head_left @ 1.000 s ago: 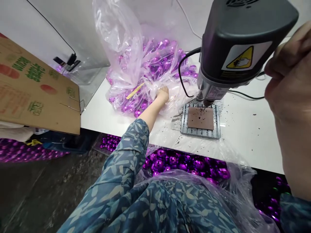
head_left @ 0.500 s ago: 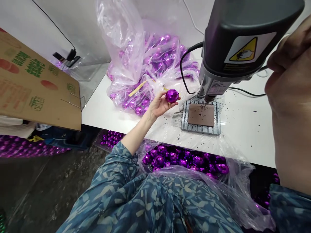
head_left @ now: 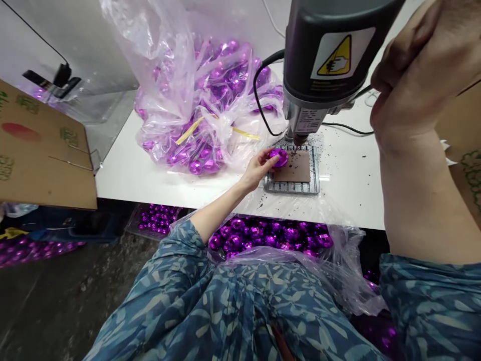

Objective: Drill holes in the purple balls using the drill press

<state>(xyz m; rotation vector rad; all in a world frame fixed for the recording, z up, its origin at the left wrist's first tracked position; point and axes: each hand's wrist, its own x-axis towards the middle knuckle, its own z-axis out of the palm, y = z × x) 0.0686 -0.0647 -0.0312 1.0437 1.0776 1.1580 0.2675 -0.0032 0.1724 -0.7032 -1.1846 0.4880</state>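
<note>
My left hand (head_left: 259, 168) grips a shiny purple faceted ball (head_left: 279, 157) between thumb and fingers. It holds the ball over the left part of a brown square board (head_left: 296, 173), which lies on the slotted metal base (head_left: 287, 188) of a drill press (head_left: 326, 55). Just right of the ball, the drill bit (head_left: 295, 149) points down at the board. Up at the right, beside the drill's dark housing, my right hand (head_left: 417, 65) is raised with its fingers curled in. Whatever those fingers hold is hidden from this angle.
A clear plastic bag (head_left: 210, 100) of purple balls rests on the white table (head_left: 124, 175). Below the front edge, more purple balls (head_left: 259, 235) lie in plastic. A cardboard box (head_left: 45, 150) stands at the left. Dark shavings are scattered around the drill base, and a black cable (head_left: 259, 95) loops beside it.
My left hand has carried the purple ball rightward from beside the bag to over the board near the bit. The view has swung right; my right hand stays raised beside the drill.
</note>
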